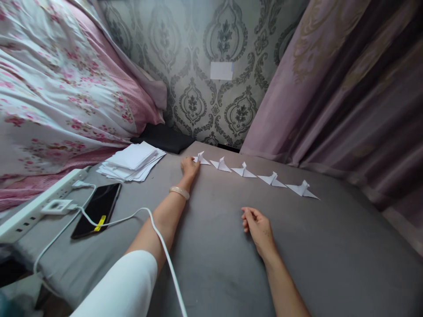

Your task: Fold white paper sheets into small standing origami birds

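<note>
On the grey surface, a row of several white folded-paper birds runs from the middle to the right. My left hand (191, 167) is at the left end of the row, its fingers closed at the near wing of the leftmost paper bird (201, 159). Part of that wing is hidden behind the fingers. To its right sit a second paper bird (221, 164) and a third paper bird (243, 171), wings spread. My right hand (259, 228) hovers nearer to me, apart from the row, with fingers curled together and nothing visible in them.
A stack of white paper (134, 160) lies at the left, beside a black flat item (165, 137). Nearer are a dark phone (99, 207) and a white power strip (42, 204). A white cable (155, 226) crosses over my left forearm. Curtains (297, 105) hang at right.
</note>
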